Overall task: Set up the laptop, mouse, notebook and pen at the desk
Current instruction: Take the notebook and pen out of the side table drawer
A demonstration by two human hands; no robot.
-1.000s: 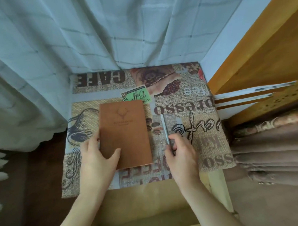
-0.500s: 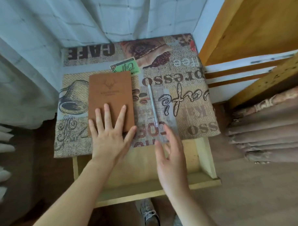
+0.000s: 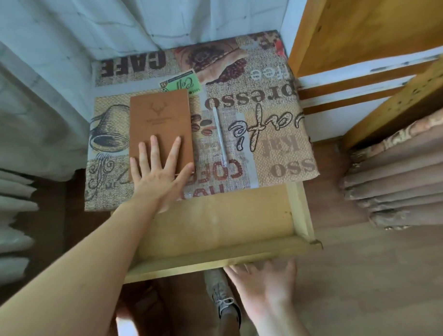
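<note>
Notebook pinned flat under splayed left hand; pen parallel at 3 o'clock, apart; right hand open, empty, at drawer's front edge.

A cloth with coffee prints covers the top of the small desk, and a green card lies on its far part. Below the near edge a pale wooden drawer stands pulled out (nothing shows inside it). A light curtain hangs at the far left, a yellow wooden shelf stands at the right, and a grey shoe is on the floor.
</note>
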